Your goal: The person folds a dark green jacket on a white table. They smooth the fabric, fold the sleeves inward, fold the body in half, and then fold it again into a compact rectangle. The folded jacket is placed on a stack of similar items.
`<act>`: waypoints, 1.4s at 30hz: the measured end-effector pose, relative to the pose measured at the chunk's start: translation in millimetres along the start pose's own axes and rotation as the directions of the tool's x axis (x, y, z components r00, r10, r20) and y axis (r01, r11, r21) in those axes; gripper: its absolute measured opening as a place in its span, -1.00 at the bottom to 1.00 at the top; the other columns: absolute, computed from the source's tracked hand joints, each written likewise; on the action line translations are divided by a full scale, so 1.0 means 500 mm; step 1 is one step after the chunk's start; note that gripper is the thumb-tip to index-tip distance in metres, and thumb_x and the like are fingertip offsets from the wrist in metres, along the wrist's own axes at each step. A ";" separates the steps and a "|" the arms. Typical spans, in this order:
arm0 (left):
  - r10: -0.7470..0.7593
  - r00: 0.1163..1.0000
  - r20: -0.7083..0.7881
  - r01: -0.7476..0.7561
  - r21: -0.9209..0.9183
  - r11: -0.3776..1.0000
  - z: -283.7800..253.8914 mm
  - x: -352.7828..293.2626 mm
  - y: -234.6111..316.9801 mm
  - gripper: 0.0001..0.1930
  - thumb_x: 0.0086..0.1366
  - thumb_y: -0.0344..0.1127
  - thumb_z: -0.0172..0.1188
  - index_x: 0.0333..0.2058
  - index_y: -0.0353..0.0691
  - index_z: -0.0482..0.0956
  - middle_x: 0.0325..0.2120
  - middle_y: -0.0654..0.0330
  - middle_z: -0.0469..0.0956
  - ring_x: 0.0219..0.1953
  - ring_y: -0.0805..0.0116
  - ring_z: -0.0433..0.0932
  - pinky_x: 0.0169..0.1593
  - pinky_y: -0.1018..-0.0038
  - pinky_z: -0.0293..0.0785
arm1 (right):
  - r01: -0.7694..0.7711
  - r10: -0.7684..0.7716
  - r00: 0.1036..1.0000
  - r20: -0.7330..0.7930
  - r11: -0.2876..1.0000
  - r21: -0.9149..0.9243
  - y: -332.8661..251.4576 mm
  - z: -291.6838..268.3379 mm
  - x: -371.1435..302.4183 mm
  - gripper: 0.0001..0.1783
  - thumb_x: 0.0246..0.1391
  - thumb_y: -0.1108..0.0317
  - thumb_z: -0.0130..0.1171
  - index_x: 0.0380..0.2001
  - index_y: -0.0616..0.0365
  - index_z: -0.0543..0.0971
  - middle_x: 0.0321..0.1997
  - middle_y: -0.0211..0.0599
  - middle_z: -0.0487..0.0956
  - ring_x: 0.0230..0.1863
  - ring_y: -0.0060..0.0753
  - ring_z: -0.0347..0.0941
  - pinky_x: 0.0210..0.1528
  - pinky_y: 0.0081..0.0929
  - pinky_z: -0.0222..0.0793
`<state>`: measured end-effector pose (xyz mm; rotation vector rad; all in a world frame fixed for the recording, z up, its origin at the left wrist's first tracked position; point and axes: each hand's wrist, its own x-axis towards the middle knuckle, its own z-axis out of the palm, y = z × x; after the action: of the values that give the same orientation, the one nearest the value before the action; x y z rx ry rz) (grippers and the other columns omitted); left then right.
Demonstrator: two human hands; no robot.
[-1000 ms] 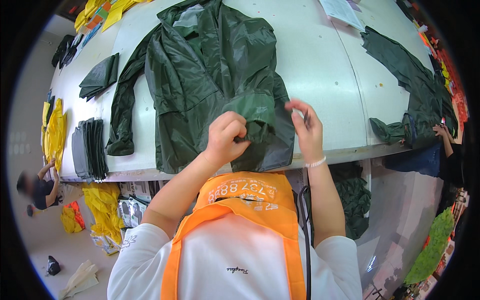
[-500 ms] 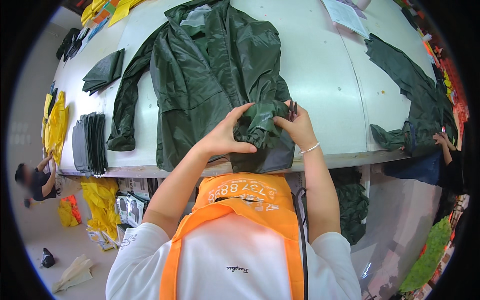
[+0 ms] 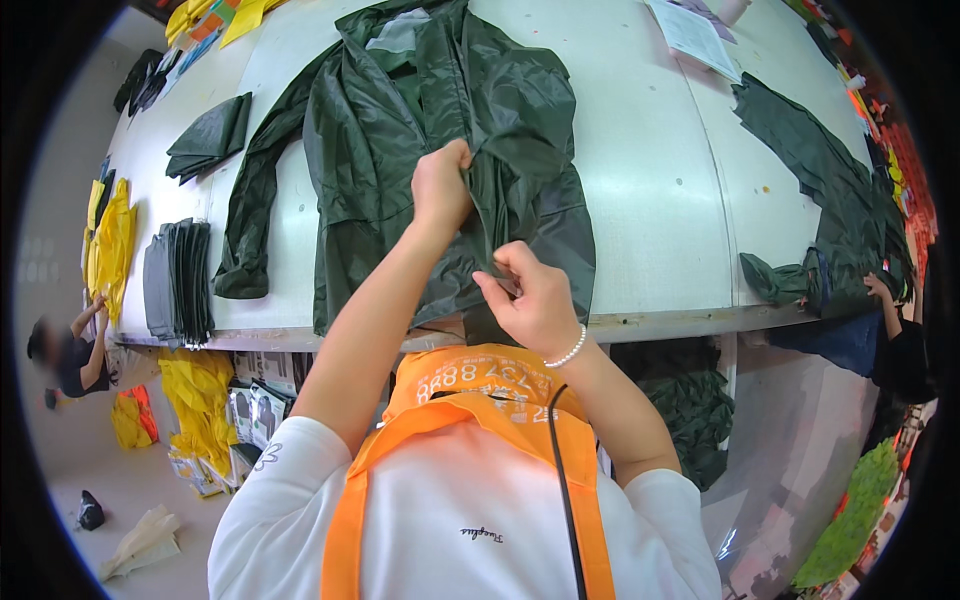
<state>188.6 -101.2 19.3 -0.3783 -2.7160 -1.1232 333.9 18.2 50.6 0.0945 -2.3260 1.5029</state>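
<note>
A dark green rain jacket lies front up on the table, its collar away from me. My left hand is closed on a bunched part of it near the front edge. Lower and to the right, my right hand has its fingers curled, and the fingertips pinch the jacket's fabric at the lower end of the stretch between my hands. A small dark bit shows inside its curl, too hidden to name. The jacket's left-side sleeve lies spread along the table.
Folded dark green pieces and a flat folded bundle lie to the left. Yellow garments are beyond, by another person. At right, another person's hand touches a green garment. A paper sheet lies at the back.
My left hand has moved up and forward from the gathered cuff onto the jacket. My right hand has come left and lower, and the dark pointed snips it held no longer show clearly.
</note>
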 end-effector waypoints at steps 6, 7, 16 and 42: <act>0.415 0.849 0.327 -0.197 -0.532 0.823 -0.050 -0.136 0.173 -0.82 -0.07 -0.45 0.29 -0.60 -0.33 0.42 -0.68 0.15 0.40 -0.59 0.51 0.36 -0.49 0.53 0.32 | -0.123 0.058 0.860 -0.506 0.988 -0.095 0.141 -0.139 0.051 -0.84 -0.13 0.62 0.06 -0.50 0.13 0.35 -0.64 -0.37 0.33 -0.63 -0.49 0.28 -0.52 -0.58 0.25; 0.542 0.747 0.384 -0.208 -0.640 0.740 -0.052 -0.164 0.202 -0.80 -0.04 -0.46 0.30 -0.55 -0.31 0.40 -0.63 0.16 0.41 -0.60 0.47 0.37 -0.50 0.52 0.32 | -0.081 0.086 0.776 -0.624 0.996 0.036 0.152 -0.159 0.078 -0.82 -0.12 0.67 0.02 -0.51 0.16 0.30 -0.61 -0.45 0.27 -0.59 -0.61 0.19 -0.49 -0.66 0.20; 0.106 0.992 -0.064 -0.121 -0.324 0.938 -0.093 -0.106 0.147 -0.77 -0.12 -0.64 0.14 -0.59 -0.27 0.24 -0.71 0.29 0.19 -0.61 0.59 0.14 -0.53 0.63 0.13 | 0.044 -0.112 0.825 -0.555 0.990 -0.134 0.038 -0.153 -0.048 -0.78 -0.06 0.60 0.20 -0.41 0.18 0.35 -0.50 -0.54 0.34 -0.55 -0.78 0.13 -0.50 -0.79 0.08; 0.424 0.896 -0.129 -0.443 -0.212 0.871 -0.106 -0.143 0.185 -0.68 -0.25 -0.64 0.24 -0.41 -0.25 0.50 -0.40 0.16 0.50 -0.32 0.23 0.50 -0.23 0.49 0.43 | -0.152 0.275 0.841 -0.466 0.947 0.283 0.001 -0.140 -0.087 -0.74 -0.19 0.69 0.11 -0.57 0.14 0.27 -0.58 -0.59 0.24 -0.58 -0.83 0.05 -0.56 -0.79 -0.01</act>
<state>288.0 -87.8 99.7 -0.9087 -2.2624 -1.2867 392.9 74.6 60.9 -0.4630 -1.7790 1.6636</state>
